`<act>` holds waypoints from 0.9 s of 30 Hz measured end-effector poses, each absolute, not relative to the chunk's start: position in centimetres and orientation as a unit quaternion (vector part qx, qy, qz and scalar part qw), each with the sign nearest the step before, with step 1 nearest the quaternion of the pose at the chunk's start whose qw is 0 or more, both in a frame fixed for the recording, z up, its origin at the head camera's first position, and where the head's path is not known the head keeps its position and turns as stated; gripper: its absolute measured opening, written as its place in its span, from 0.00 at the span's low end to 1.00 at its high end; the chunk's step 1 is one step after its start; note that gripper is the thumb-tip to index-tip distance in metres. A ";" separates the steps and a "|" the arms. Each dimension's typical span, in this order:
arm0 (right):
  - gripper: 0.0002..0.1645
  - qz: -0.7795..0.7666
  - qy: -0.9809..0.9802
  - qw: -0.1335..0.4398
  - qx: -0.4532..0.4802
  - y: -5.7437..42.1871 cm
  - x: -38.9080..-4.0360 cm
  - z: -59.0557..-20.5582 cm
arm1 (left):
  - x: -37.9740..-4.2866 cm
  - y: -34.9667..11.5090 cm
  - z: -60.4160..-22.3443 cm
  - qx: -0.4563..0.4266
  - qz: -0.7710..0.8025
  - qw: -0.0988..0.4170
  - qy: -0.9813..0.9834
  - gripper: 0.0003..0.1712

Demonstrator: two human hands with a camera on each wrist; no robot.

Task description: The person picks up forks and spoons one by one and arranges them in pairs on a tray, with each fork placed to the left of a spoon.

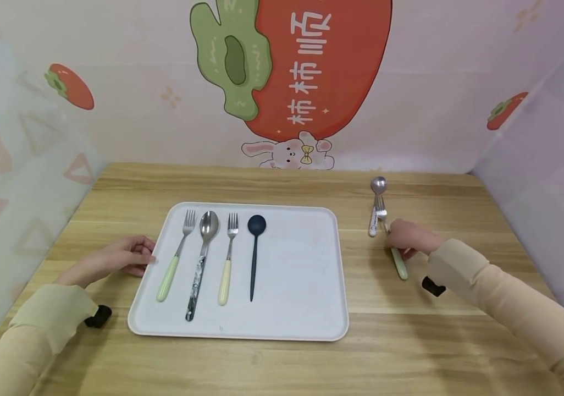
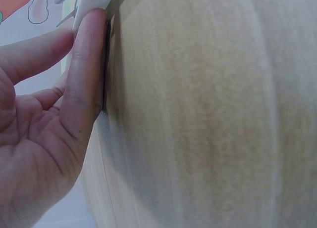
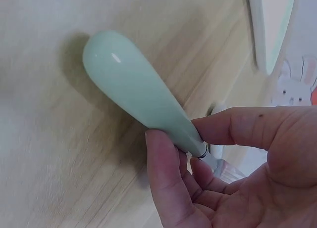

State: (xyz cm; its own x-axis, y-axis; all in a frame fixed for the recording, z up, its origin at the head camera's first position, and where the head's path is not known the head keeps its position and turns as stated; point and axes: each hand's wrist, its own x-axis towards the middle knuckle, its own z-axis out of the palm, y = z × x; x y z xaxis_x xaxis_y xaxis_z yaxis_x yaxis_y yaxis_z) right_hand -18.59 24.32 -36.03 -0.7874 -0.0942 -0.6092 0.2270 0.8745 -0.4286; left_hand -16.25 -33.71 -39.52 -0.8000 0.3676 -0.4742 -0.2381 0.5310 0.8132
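My right hand pinches a fork with a pale green handle between thumb and fingers, near where the handle meets the metal neck. The fork lies low over the table, its tines overlapping a small spoon in the head view. In the right wrist view the rounded handle end points away from the fingers. At the left side of the white tray, my left hand holds the rim with thumb and fingers. On the tray lie a green-handled fork, a patterned-handle spoon, a cream-handled fork and a black spoon.
The four-sided tray stands on a wood-grain table, left of the small spoon. Patterned walls close off the back and both sides. Black wrist mounts hang under both sleeves, close over the table.
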 end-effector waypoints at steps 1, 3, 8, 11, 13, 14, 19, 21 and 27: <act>0.08 -0.244 0.914 0.322 0.035 24.1 -18.5 -36.1 | -16.2 -33.7 -39.5 0.039 0.482 0.314 0.817 0.22; 0.07 -0.238 0.917 0.319 0.029 23.7 -18.3 -36.1 | -16.2 -33.7 -39.4 0.039 0.482 0.314 0.817 0.22; 0.07 -0.232 0.920 0.314 0.019 22.9 -17.8 -36.0 | -16.3 -33.6 -39.4 0.035 0.475 0.315 0.821 0.23; 0.06 -0.233 0.921 0.313 0.013 22.5 -17.5 -35.9 | -16.4 -33.6 -39.4 0.035 0.472 0.316 0.822 0.23; 0.06 -0.233 0.921 0.313 0.006 22.2 -17.4 -35.8 | -16.4 -33.6 -39.4 0.038 0.474 0.317 0.821 0.22; 0.06 -0.233 0.921 0.312 0.002 22.0 -17.4 -35.8 | -16.4 -33.6 -39.5 0.038 0.475 0.317 0.820 0.22; 0.08 -0.229 0.922 0.311 -0.018 21.2 -17.0 -35.7 | -16.4 -33.6 -39.4 0.041 0.476 0.317 0.819 0.22; 0.09 -0.223 0.924 0.310 -0.028 20.8 -16.8 -35.7 | -16.3 -33.6 -39.4 0.039 0.476 0.317 0.819 0.22; 0.07 -0.207 0.929 0.302 -0.061 20.0 -16.2 -35.6 | -16.2 -33.5 -39.3 0.038 0.474 0.316 0.821 0.22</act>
